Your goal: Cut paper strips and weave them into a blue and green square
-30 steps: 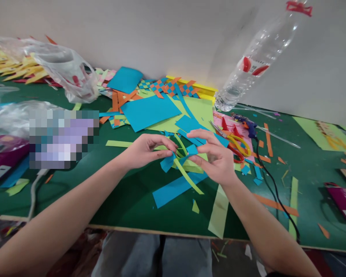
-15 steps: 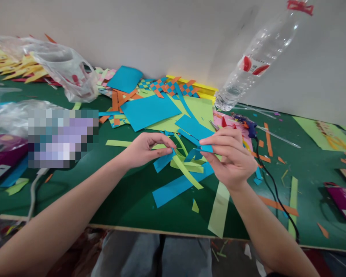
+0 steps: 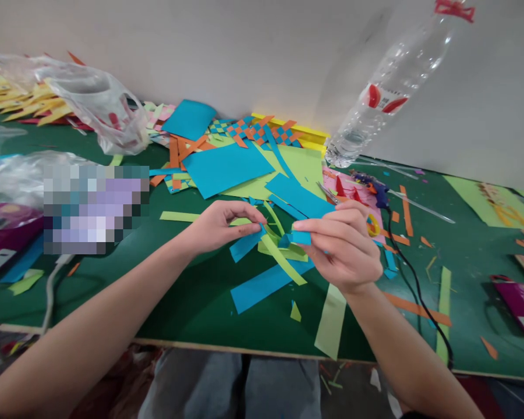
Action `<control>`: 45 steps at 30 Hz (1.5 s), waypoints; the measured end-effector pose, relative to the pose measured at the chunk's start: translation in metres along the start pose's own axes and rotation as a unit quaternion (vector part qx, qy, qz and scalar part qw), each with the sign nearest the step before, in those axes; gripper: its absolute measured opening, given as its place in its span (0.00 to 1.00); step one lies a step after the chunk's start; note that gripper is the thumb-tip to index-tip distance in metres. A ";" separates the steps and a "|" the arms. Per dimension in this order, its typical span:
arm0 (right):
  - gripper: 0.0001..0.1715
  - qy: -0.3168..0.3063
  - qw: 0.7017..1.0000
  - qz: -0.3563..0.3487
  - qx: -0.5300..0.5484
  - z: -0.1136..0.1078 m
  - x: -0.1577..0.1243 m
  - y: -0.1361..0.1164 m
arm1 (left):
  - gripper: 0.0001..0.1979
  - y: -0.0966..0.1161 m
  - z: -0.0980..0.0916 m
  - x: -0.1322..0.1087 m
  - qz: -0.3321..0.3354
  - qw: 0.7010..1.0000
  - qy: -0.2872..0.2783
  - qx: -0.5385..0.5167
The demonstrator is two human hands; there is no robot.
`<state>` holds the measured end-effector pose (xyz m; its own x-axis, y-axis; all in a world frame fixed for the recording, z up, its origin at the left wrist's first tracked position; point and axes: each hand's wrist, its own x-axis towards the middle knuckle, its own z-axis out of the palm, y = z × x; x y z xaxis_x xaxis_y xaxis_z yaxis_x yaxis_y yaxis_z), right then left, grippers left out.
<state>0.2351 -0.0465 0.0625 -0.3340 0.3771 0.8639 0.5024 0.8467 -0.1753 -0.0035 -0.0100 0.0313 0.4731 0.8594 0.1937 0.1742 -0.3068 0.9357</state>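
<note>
Left hand pinching the paper strips, right hand with its grip closed on a blue end, all above the desk, back from its front edge: light, even tension should avoid tearing!

A clear bottle — red near its top, with a red-and-white label — stands on the green table before the pale wall. At left, a translucent bag encloses what appears to be a cup. A left purple case and a right purple case lie well apart. A white cable adjoins a pixelated object.
</note>
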 end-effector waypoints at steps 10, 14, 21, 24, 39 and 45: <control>0.05 -0.093 0.963 0.216 0.134 0.017 -0.004 0.003 | 0.10 0.002 0.002 0.000 -0.012 0.996 0.083 -0.038; 0.09 -0.130 0.931 0.288 0.184 0.014 -0.002 0.001 | 0.11 0.002 0.002 -0.001 -0.019 0.993 0.104 -0.051; 0.19 -0.040 0.818 0.419 0.392 0.022 -0.009 0.013 | 0.09 0.001 0.001 0.000 -0.025 0.981 0.156 -0.116; 0.22 -0.055 0.774 0.426 0.465 0.030 -0.016 0.022 | 0.10 -0.002 0.001 0.001 -0.036 0.973 0.178 -0.142; 0.18 -0.087 0.855 0.463 0.216 0.038 -0.022 0.000 | 0.11 -0.005 0.012 0.003 -0.071 0.956 0.195 -0.209; 0.12 -0.098 0.880 0.421 0.196 0.037 -0.021 -0.008 | 0.15 -0.005 0.014 0.002 -0.057 0.965 0.195 -0.164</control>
<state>0.2090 -0.0469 0.0286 -0.1261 0.9576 0.2590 0.3371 0.2869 -0.8967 0.0083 -0.0125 0.0231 0.0941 0.9883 0.1201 -0.1066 -0.1099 0.9882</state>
